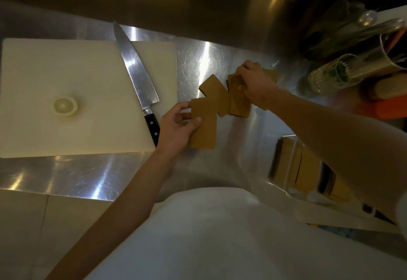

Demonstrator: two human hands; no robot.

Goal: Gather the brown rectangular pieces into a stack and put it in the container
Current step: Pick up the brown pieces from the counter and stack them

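Observation:
Several brown rectangular pieces lie fanned out on the steel counter. My left hand (176, 125) grips the nearest brown piece (204, 129) by its left edge, thumb on top. A second brown piece (214, 91) lies tilted beyond it, overlapping. My right hand (255, 83) pinches a small stack of brown pieces (239, 105) at its top; one more brown piece (272, 74) pokes out behind that hand. A clear container (293, 169) holding more brown pieces stands at the near right, partly hidden by my right forearm.
A white cutting board (66, 81) lies to the left with a round pale slice (65, 106) on it. A large chef's knife (136, 77) rests on the board's right side, handle toward me. Glass jars and utensils (343, 72) crowd the far right.

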